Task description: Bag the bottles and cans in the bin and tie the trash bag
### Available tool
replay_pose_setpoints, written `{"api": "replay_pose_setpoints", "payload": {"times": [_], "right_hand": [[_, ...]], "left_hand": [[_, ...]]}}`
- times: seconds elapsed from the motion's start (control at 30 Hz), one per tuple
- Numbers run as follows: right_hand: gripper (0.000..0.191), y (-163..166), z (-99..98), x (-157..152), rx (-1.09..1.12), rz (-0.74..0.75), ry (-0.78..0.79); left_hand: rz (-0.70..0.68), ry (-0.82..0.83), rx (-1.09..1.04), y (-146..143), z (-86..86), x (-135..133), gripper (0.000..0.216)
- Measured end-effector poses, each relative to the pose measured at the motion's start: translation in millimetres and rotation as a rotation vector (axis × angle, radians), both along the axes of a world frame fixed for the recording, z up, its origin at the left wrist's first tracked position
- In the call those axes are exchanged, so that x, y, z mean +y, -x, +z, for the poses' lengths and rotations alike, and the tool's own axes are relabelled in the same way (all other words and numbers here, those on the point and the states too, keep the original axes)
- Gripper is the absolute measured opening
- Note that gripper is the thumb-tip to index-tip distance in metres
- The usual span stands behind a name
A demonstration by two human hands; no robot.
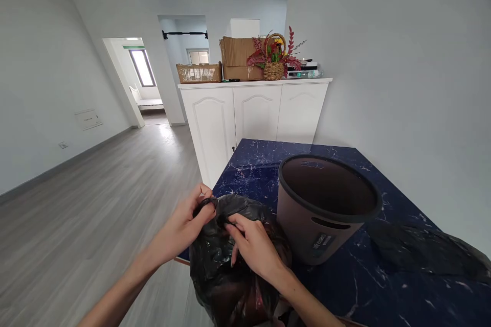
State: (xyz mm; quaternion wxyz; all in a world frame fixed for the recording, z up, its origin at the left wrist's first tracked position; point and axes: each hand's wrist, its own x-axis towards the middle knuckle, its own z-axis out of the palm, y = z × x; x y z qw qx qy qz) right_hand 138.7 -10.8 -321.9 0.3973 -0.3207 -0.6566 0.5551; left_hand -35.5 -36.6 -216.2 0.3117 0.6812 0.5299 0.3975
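Note:
A full black garbage bag (218, 265) sits at the near left edge of the blue marbled table (253, 163), its thin plastic showing reddish and brown contents. My left hand (192, 217) pinches a gathered, twisted strip at the bag's top left. Close beside it, my right hand (249, 242) grips the bunched plastic at the top middle, thumb and forefinger pressed together. Right of the bag stands a brown trash bin (303, 230) with a dark rim and a slot handle; no liner shows in it. The bag's lower part is cut off by the frame.
Another black plastic bag (425, 253) lies flat on the table's right side. Behind the table, a white cabinet (257, 112) carries cardboard boxes (240, 56), a flower basket (273, 70) and a plastic bottle (314, 74). Grey wood-look floor (115, 204) stretches to the left.

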Motion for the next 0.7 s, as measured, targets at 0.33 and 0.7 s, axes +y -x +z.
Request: {"api": "replay_pose_setpoints", "payload": {"times": [0.33, 0.7], "right_hand": [[0.054, -12, 36.5, -26, 0.241, -0.188, 0.061], [0.014, 18, 35.4, -14, 0.201, -0.195, -0.065]], "left_hand": [[-0.067, 0.039, 0.061, -18, 16.7, -4, 0.018], [-0.185, -0.208, -0.057, -27, 7.0, -2, 0.013]]}}
